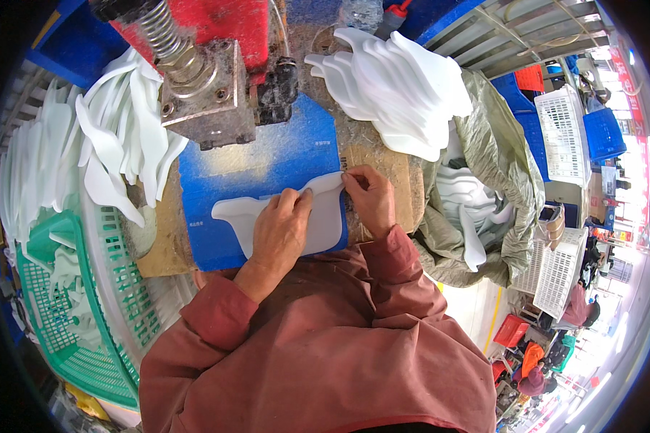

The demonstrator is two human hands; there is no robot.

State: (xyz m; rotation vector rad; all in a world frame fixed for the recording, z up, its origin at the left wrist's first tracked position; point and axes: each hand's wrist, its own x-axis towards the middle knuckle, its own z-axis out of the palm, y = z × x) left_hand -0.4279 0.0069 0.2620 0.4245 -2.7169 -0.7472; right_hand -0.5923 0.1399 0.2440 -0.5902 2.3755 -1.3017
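A white, curved foam-like piece [325, 222] lies on a blue board [209, 169] in front of me. My left hand [280, 229] is on the middle of the piece, with the fingers bent and close together at its upper edge. At the upper right corner, my right hand [372, 200] pinches the edge between thumb and fingertips. Just beyond the board's far part stands a metal press head [208, 97] with a spring on top. Part of the piece is hidden under my left hand.
White curved pieces are stacked [404, 86] at the far right, and more hang in a bunch [123, 123] on the left. A grey-green sack [509, 137] holding white pieces stands at my right. A green basket [87, 252] with white scraps sits at my left.
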